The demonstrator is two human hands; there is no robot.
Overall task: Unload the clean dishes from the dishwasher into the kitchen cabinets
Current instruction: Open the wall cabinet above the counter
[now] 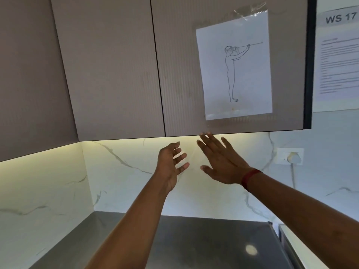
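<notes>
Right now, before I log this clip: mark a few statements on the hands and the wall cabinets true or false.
1. The left hand and the right hand hold nothing. True.
2. The wall cabinet doors stand open. False: both are closed.
3. A line drawing of a standing figure is taped to the right-hand door. True.
4. The red wristband sits on the left wrist. False: it is on the right wrist.
</notes>
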